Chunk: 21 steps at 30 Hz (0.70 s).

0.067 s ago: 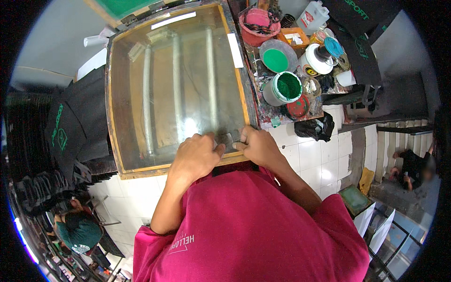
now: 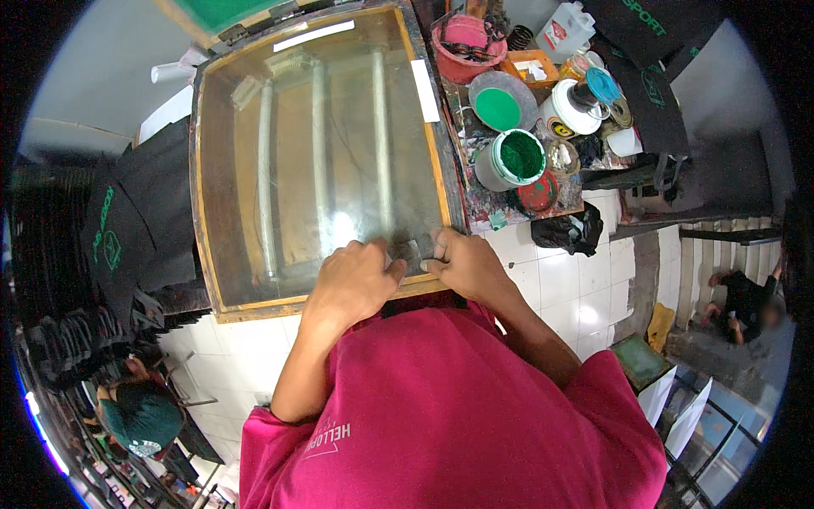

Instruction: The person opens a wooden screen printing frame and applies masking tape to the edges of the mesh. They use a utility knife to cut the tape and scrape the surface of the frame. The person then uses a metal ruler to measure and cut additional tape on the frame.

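Note:
A wood-framed glass-topped box (image 2: 348, 153) with several pale tubes under its glass lies before me. My left hand (image 2: 356, 276) rests at its near edge, fingers curled and closed; what they grip, if anything, is hidden. Close by on the right, my right hand (image 2: 462, 261) is closed at the box's near right corner, thumb and fingers pinched together. Between the two hands lies a small dark grey piece (image 2: 414, 250) on the glass, its kind too unclear to name. The fingertips of both hands are close to it.
Right of the box, a stained table holds a white tub of dark green ink (image 2: 519, 159), a bowl of green ink (image 2: 500, 103), a pink bucket (image 2: 466, 47) and a white bucket (image 2: 570, 110). Black bags (image 2: 157, 204) hang over the left side. A green-topped hinged screen frame (image 2: 225, 13) stands beyond.

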Tool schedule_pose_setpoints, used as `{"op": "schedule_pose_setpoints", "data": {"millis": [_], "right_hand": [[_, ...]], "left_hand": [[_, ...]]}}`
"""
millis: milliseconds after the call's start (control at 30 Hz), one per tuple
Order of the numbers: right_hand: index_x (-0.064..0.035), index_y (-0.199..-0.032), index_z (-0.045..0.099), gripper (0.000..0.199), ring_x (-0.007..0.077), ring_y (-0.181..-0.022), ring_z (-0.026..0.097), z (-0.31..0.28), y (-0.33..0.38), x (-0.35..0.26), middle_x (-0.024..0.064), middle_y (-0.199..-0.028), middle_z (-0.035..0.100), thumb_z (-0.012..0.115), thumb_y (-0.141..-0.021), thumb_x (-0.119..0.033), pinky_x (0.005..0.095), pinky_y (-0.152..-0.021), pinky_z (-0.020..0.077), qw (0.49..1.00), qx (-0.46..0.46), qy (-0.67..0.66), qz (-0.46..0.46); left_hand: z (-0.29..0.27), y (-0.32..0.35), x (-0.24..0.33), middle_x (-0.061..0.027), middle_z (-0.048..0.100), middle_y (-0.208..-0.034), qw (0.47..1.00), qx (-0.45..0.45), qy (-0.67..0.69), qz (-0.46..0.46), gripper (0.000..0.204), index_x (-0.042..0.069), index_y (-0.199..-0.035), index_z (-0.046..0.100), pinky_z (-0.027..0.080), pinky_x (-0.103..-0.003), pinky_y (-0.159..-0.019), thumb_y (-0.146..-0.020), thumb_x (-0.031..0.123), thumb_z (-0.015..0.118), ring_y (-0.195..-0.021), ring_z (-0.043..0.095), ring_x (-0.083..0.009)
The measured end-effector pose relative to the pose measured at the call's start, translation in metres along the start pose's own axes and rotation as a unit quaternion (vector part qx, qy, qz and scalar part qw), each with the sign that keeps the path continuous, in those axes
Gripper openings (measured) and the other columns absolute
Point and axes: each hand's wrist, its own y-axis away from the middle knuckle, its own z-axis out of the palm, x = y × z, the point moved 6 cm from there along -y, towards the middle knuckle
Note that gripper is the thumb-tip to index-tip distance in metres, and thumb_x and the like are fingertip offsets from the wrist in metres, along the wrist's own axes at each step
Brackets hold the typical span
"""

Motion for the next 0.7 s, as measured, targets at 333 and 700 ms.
{"op": "schedule_pose_setpoints", "data": {"millis": [333, 700], "right_hand": [[0.0001, -0.09, 0.065, 0.028, 0.0407, -0.079, 0.07, 0.006, -0.002, 0.004, 0.0201, -0.082, 0.071, 0.081, -0.082, -0.022, 0.0483, -0.07, 0.0533, 1.0, 0.011, 0.009, 0.016], [0.0009, -0.083, 0.068, 0.026, 0.0422, -0.076, 0.07, 0.005, -0.019, -0.008, 0.0229, -0.078, 0.07, 0.078, -0.081, -0.023, 0.0504, -0.07, 0.0548, 0.997, 0.043, 0.069, -0.003]], "left_hand": [[-0.01, 0.002, 0.006, -0.0289, 0.07, -0.094, 0.999, 0.02, 0.041, 0.01, 0.033, 0.002, -0.107, 0.074, 0.052, -0.052, -0.085, -0.094, 0.03, 0.063, -0.092, 0.066, -0.049], [-0.004, 0.0, 0.004, -0.0297, 0.07, -0.091, 0.999, 0.024, 0.016, 0.013, 0.034, 0.001, -0.107, 0.073, 0.053, -0.052, -0.084, -0.093, 0.03, 0.064, -0.091, 0.066, -0.0495]]}}
